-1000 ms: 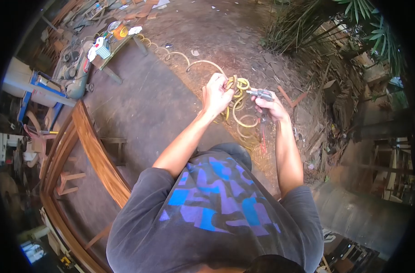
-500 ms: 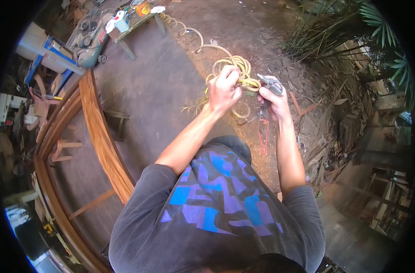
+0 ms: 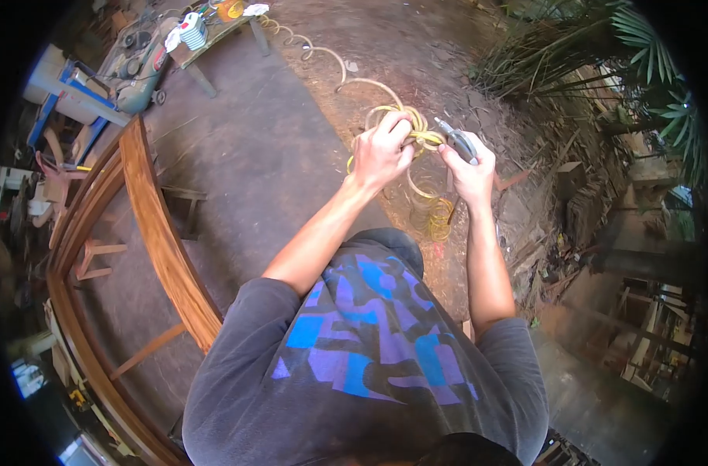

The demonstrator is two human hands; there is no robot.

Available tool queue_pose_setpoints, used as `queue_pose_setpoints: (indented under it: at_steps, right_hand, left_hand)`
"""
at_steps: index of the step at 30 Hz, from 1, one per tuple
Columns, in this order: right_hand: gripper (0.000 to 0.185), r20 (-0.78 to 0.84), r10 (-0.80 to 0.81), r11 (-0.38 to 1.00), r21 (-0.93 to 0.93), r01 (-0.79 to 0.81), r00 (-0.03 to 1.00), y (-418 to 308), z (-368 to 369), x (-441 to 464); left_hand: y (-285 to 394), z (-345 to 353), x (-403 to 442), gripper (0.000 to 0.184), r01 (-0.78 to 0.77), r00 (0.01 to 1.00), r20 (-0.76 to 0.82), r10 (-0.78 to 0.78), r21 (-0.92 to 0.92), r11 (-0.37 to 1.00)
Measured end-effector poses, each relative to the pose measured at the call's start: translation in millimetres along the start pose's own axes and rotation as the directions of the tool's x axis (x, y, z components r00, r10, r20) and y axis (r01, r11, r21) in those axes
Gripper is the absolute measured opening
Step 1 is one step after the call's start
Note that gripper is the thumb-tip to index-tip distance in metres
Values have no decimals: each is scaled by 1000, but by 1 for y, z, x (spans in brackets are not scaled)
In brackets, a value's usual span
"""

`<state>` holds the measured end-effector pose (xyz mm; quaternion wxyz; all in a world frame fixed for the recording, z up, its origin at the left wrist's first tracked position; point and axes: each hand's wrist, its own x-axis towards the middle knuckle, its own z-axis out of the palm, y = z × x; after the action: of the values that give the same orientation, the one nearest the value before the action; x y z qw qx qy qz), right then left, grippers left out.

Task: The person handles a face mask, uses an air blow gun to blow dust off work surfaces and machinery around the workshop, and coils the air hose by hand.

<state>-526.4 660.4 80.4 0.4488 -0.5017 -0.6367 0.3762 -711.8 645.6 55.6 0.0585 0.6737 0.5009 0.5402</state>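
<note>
My left hand (image 3: pixel 381 152) is closed around several loops of a yellow coiled air hose (image 3: pixel 418 120). Close by on the right, my right hand (image 3: pixel 473 172) grips a grey tool with a metal tip (image 3: pixel 463 144), which looks like an air blow gun; its tip points up and to the left. Yellow loops run between the two hands near my right fingertips. A further length of the coil hangs below, between my forearms, and another stretch trails away to the upper left.
At the upper left stands a low bench (image 3: pixel 214 40) with a white-and-blue container (image 3: pixel 192 31). Beside it is an air compressor (image 3: pixel 140 95). A large curved wooden frame (image 3: pixel 161 225) fills the left side. Scrap wood and leafy plants (image 3: pixel 649 46) line the right.
The hanging part of the hose has swung right and now shows as a coil below my hands. The blow gun has tilted slightly in my right hand, and the view has shifted a little.
</note>
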Motion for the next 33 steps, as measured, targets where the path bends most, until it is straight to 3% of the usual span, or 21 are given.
queue_pose_setpoints:
  at_steps: [5, 7, 11, 14, 15, 18, 22, 23, 27, 30, 31, 33]
  right_hand:
    - [24, -81, -11, 957, -288, -13, 997, -8, -19, 1]
    - [25, -55, 90, 935, -339, -103, 994, -10, -32, 2]
    - [29, 0, 13, 942, -336, -12, 1000, -5, -44, -1]
    - [28, 39, -61, 991, -119, 65, 997, 2, -44, 0]
    - [27, 166, -71, 991, -99, 88, 984, 13, -54, 5]
    - [25, 314, 114, 966, 187, -180, 942, -5, -53, 10]
    - [26, 473, 70, 926, 296, -233, 878, 20, -29, 28]
    - [26, 470, 32, 905, 362, -225, 882, 24, -22, 31]
    - [27, 545, 11, 908, 345, -236, 839, -3, -2, 31]
    - [29, 579, 27, 923, 297, -242, 815, -17, 3, 34]
    - [31, 461, -35, 903, 395, -170, 887, -19, 22, 30]
    - [32, 459, -17, 906, 383, -180, 888, -15, 34, 34]
  left_hand:
    - [0, 19, -6, 16, 57, 975, 219, -37, -84, 995]
    - [11, 13, 0, 16, 162, 935, 346, -82, -210, 964]
    - [-3, 36, -6, 15, 311, 902, 430, -36, -589, 746]
    - [-2, 29, 6, 12, 538, 771, 635, -52, -605, 587]
    - [-2, 26, 7, 11, 565, 751, 660, -19, -627, 537]
    - [12, -7, 28, 18, 727, 609, 793, -13, -551, 409]
    - [-11, -22, 31, 26, 746, 622, 782, 29, -604, 282]
    - [-14, -27, 30, 25, 747, 647, 762, 4, -636, 197]
    - [-26, -50, 23, 16, 697, 715, 699, -38, -715, -47]
    - [-29, -59, 18, 15, 631, 768, 637, -66, -770, -90]
    - [-31, -62, 18, 18, 629, 773, 631, -66, -776, -41]
    - [-26, -69, 17, 21, 647, 762, 636, -121, -755, 107]
